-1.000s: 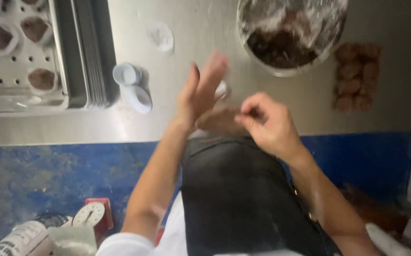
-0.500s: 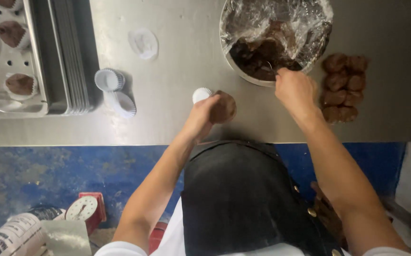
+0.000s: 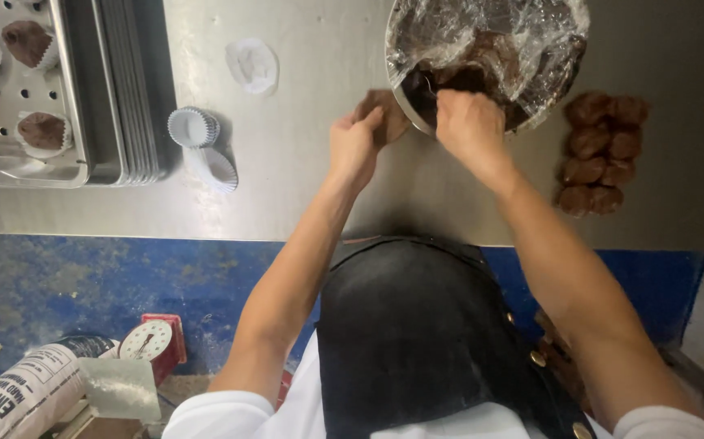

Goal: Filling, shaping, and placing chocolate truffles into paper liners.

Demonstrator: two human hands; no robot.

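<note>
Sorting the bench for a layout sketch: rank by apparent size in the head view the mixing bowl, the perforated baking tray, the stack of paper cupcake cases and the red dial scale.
1. Mixing bowl and perforated baking tray: both cropped, unsure which is larger.
2. Red dial scale, though nearer the camera.
3. Stack of paper cupcake cases.

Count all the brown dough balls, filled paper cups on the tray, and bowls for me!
Brown dough balls piled on the steel table: about 7, hard to separate
Filled white paper cups on the perforated metal tray: 3
Metal bowl covered in plastic film: 1
Total: about 11
</note>
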